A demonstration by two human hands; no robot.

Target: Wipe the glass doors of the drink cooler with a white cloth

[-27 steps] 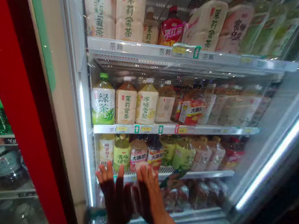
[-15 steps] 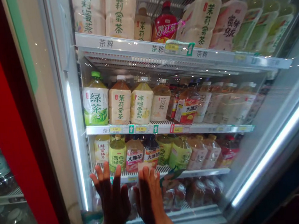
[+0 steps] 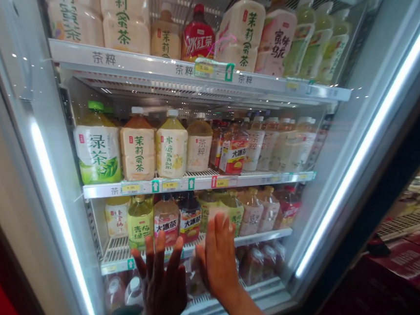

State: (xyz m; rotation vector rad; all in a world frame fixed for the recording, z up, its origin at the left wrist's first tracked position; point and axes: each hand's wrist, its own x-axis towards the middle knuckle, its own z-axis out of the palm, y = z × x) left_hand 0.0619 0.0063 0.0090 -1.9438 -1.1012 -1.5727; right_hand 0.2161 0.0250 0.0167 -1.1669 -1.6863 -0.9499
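Observation:
My left hand (image 3: 164,281) is raised in front of the glass of a drinks fridge, its fingers spread and nothing seen in it. Beside it, on the right, my right hand (image 3: 221,259) is held flat with the fingers stretched out and close together. A pale patch shows at its fingertips; I cannot tell whether it is a thin cloth or a reflection. Both hands seem to be at the glass, in front of the lower shelf (image 3: 120,266). Behind them stand a green tea bottle (image 3: 140,225), a pink-labelled bottle (image 3: 166,220) and a dark iced tea bottle (image 3: 190,220).
Bottles fill the middle shelf (image 3: 193,182) and the upper shelf (image 3: 142,60). Bright light strips run down the left side (image 3: 58,210) and right side (image 3: 363,149) of the fridge. Dark red boxes (image 3: 406,263) lie outside at the lower right.
The view has shifted to the right, so the fridge sits further left. My right hand has moved up and away from my left, which stays spread.

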